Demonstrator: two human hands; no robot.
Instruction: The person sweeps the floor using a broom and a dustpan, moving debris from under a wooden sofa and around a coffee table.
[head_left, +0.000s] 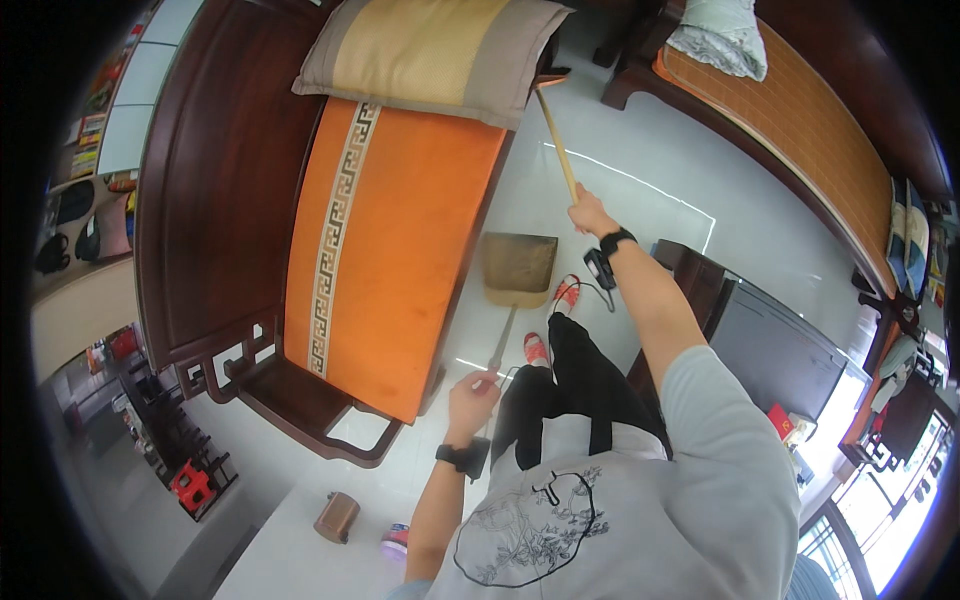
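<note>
My left hand (474, 401) grips the upper end of the long handle of a dustpan (519, 264). Its tan pan rests on the pale tiled floor just ahead of my feet. In my right hand (591, 210) is a yellow broom handle (556, 142), slanting away along the floor side of the wooden settee. At its far end an orange broom head (551, 80) shows partly beside the settee's corner; the remainder is hidden. Both wrists wear black straps, and a small black device (600, 268) hangs at the right one.
Left stands a dark wooden settee (210, 187) with an orange seat cushion (397, 247) and a large pillow (420, 52). A second settee with a woven mat (795, 112) lines the right. A dark-topped table (776, 341) is near my right elbow. Behind me sits a brown bin (337, 517).
</note>
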